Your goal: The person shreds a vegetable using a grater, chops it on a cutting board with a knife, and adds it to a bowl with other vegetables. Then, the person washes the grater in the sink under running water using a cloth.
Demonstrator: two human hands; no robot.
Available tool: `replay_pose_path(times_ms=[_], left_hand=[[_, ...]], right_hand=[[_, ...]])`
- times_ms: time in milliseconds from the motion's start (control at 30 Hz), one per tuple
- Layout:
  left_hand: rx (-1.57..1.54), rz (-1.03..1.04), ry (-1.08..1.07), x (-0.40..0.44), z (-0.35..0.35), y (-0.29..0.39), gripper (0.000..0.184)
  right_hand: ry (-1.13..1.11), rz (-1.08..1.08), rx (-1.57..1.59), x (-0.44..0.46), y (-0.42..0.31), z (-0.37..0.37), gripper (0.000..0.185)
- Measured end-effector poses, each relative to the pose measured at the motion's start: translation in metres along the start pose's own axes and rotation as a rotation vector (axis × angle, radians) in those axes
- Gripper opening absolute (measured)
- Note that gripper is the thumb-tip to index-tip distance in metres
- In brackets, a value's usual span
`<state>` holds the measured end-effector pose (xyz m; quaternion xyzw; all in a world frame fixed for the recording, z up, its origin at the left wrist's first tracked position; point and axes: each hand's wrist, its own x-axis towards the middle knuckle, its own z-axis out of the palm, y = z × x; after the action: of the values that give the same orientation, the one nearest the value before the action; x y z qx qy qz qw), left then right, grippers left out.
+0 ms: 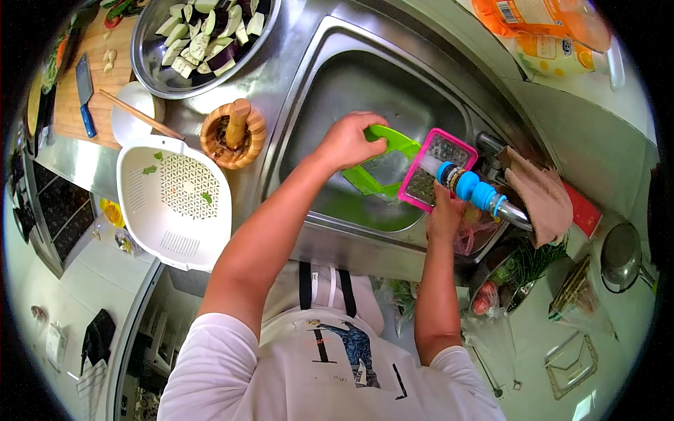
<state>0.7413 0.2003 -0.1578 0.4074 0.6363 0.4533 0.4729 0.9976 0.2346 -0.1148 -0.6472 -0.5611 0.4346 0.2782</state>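
Observation:
Over the sink (309, 63), my left hand (349, 142) is closed on the rim of a green plastic container (359, 181). My right hand (445, 216) grips a pink-framed grater (408, 198) by its lower end, just right of the container. The grater's metal face lies under the faucet (467, 184), which has a blue nozzle. Water seems to run from the nozzle onto the grater. The faucet covers part of the grater and some of my right fingers.
Left of the sink stand a white colander (130, 186) with leaf bits, a wooden mortar (210, 133) with pestle, and a steel bowl (153, 78) of cut eggplant. A knife (85, 88) rests on the cutting board (116, 42). A brown cloth (537, 196) hangs by the faucet.

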Motion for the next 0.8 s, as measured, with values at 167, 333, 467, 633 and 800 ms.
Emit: replay_pose_path(times_ms=[167, 333, 467, 633, 800], left_hand=[[0.098, -0.041, 0.007, -0.004, -0.006, 0.001, 0.034], [0.047, -0.060, 0.049, -0.008, -0.004, -0.003, 0.035], [-0.054, -0.087, 0.083, -0.007, 0.001, -0.019, 0.036], [-0.105, -0.162, 0.074, -0.009, -0.004, -0.010, 0.035], [0.077, 0.000, 0.065, -0.009, -0.008, 0.001, 0.037]], right_hand=[[0.003, 0.112, 0.134, -0.003, -0.024, 0.012, 0.028], [-0.066, -0.144, -0.068, 0.005, 0.012, 0.001, 0.029], [-0.153, -0.117, -0.319, 0.012, 0.039, -0.011, 0.035], [-0.285, 0.094, -0.733, 0.011, 0.005, 0.002, 0.047], [-0.012, 0.103, -0.186, 0.012, 0.024, 0.009, 0.024]])
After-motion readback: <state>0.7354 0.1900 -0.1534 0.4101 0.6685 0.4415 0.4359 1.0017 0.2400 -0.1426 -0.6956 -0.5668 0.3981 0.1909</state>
